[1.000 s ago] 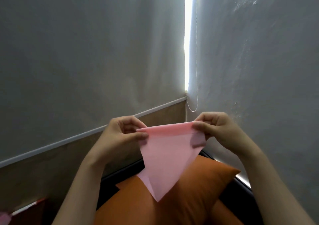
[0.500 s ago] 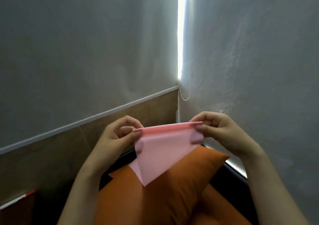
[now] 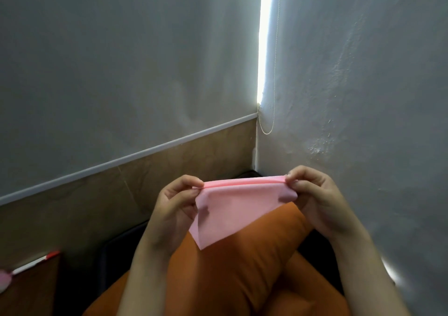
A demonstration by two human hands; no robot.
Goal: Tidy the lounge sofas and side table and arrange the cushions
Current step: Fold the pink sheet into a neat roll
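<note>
— So, where's the pink cloth [image 3: 237, 209]?
— Midair, folded, above the orange cushion [image 3: 242, 272]. The left hand [image 3: 174, 209] and right hand [image 3: 317, 201] each pinch a top corner, fingers closed on it.
— Much left?
— Most, I'd judge: the cloth isn't stowed, and a red-tipped stick [image 3: 36, 263] lies on the desk [image 3: 31, 291].

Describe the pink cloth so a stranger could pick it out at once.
Start at the wall corner with the bright strip of light. Below it sits an orange cushion; in front of that, left hand and right hand pinch the pink cloth by its folded top edge, its point hanging down.
</note>
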